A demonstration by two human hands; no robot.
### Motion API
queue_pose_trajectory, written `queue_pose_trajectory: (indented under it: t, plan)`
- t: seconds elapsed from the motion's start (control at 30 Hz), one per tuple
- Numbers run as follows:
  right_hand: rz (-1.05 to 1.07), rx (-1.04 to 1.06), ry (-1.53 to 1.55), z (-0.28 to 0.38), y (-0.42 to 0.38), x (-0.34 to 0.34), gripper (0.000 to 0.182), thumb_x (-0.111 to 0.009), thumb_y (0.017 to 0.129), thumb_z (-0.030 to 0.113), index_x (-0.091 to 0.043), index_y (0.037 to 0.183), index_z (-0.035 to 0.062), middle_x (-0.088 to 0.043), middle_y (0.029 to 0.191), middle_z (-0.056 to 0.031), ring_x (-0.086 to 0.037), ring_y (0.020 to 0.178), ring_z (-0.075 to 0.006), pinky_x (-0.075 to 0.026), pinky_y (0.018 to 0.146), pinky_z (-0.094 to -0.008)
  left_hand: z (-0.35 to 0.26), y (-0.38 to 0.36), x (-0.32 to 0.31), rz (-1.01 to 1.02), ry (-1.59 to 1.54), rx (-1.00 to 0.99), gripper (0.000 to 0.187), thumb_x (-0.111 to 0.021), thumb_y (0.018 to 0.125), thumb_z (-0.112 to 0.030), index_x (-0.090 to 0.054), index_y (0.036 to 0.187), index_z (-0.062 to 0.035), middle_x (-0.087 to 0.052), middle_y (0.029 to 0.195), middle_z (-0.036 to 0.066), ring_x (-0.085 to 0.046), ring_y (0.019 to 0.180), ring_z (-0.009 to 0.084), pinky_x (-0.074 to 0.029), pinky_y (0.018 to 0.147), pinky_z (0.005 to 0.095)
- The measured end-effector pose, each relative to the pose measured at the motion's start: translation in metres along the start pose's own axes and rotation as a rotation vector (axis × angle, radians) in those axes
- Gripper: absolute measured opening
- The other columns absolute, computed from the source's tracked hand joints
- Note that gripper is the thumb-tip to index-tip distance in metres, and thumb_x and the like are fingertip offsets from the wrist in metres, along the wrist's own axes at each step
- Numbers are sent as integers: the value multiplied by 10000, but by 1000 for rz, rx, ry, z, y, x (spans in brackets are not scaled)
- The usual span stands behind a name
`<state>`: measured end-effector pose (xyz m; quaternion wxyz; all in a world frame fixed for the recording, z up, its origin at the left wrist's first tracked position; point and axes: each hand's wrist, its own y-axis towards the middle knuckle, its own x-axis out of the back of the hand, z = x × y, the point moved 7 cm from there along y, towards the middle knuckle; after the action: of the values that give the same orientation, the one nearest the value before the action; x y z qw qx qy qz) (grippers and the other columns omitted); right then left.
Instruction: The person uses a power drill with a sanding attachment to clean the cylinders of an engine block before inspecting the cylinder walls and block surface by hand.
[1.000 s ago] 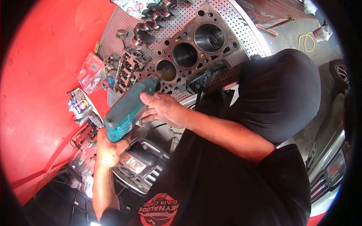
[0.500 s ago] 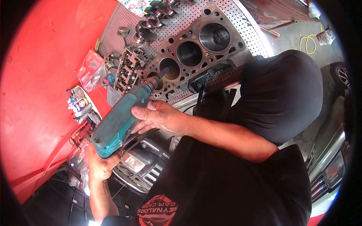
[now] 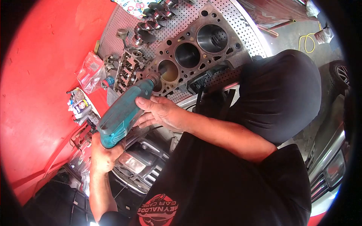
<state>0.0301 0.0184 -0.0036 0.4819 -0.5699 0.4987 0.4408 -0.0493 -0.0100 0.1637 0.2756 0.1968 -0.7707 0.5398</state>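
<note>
Both hands clamp the teal drill (image 3: 124, 113) (left hand (image 3: 102, 156), right hand (image 3: 160, 112)) at the engine block (image 3: 192, 52)

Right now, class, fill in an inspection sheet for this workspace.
Surface: perforated metal table.
Job's things: teal drill, its tip at a bore of the engine block.
Clutter: crankshaft, valve-gear part, plastic bag, small bottles.
Hands: left hand grips the drill's handle; right hand clasps its body.
Cables: yellow line coiled on the floor; dark cord under the drill.
Surroundings: red panel, car front below, second car at right.
</note>
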Motion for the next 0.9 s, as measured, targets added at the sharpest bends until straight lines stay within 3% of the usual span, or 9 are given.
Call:
queue_pose_trajectory:
  t: [0.53, 0.63, 0.67, 0.7, 0.73, 0.77, 0.8, 0.9]
  plan:
    - [-15, 19, 27, 5, -1, 8, 573, -547, 993, 530, -516, 1331, 69, -628, 1264, -115, -628, 1156, -263, -492, 997, -433, -1, 13, -11, 52, -20, 13, 215, -623, 743, -5, -673, 948, 38, -666, 804, 9, -568, 719, 86, -476, 645, 265]
    - [-39, 17, -4, 0, -4, 11, 638, -636, 940, 536, -491, 1365, 82, -610, 1281, -121, -667, 1077, -289, -529, 930, -435, 8, 4, -8, 77, -2, 74, 226, -638, 715, -31, -672, 931, 28, -659, 786, -5, -564, 709, 89, -481, 639, 280]
    - [24, -10, -31, -1, -6, 9, 612, -640, 949, 495, -490, 1365, 73, -608, 1283, -115, -649, 1111, -258, -520, 947, -441, 4, -2, -9, 7, 29, 9, 232, -656, 688, -60, -666, 910, 7, -635, 745, -6, -566, 692, 96, -487, 637, 298]
    - [8, -24, -38, 0, -10, 5, 588, -636, 961, 448, -484, 1377, 60, -606, 1293, -109, -628, 1144, -242, -505, 970, -441, 11, -9, -3, 10, 196, -71, 244, -680, 679, -82, -663, 912, -15, -629, 709, 38, -592, 674, 123, -502, 650, 315]
    - [13, -21, -56, 3, -13, -2, 577, -635, 962, 417, -480, 1390, 62, -604, 1296, -97, -612, 1165, -241, -490, 991, -446, 23, -17, -5, 24, 232, -288, 280, -713, 680, -121, -667, 941, -32, -648, 752, 106, -634, 685, 178, -520, 680, 335]
    - [35, -14, -80, 9, -18, -13, 569, -640, 963, 385, -475, 1393, 51, -604, 1292, -89, -600, 1177, -239, -472, 1018, -446, 22, -28, -8, 44, 137, -246, 304, -739, 676, -139, -666, 950, -30, -668, 817, 138, -667, 718, 257, -533, 699, 358]
    - [63, -60, -140, 4, -20, -16, 577, -647, 960, 382, -472, 1394, 44, -598, 1299, -90, -589, 1191, -235, -465, 1029, -442, 30, -40, -15, 57, 204, -365, 342, -744, 680, -125, -657, 996, -24, -682, 874, 146, -686, 777, 317, -542, 731, 382]
    - [59, -175, -289, -11, -22, -15, 615, -674, 946, 374, -456, 1403, 23, -577, 1328, -95, -555, 1234, -225, -436, 1064, -429, 62, -59, -34, 10, 50, -179, 398, -739, 692, -99, -638, 1070, -28, -691, 936, 176, -698, 863, 358, -544, 795, 399]
